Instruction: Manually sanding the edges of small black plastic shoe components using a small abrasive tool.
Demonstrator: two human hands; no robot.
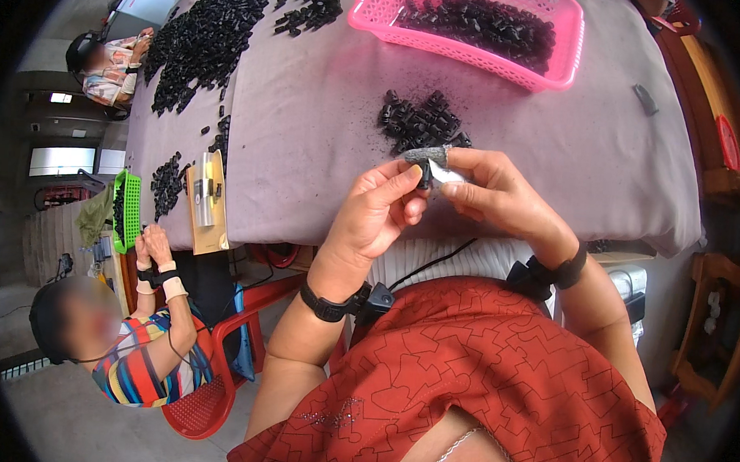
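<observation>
Just a small black piece (425,178) in the left hand (378,204)

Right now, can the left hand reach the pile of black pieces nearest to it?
Probably yes: the pile of black pieces lies just beyond the left hand, and the way over the cloth looks free. It does hold a black piece, though.
</observation>
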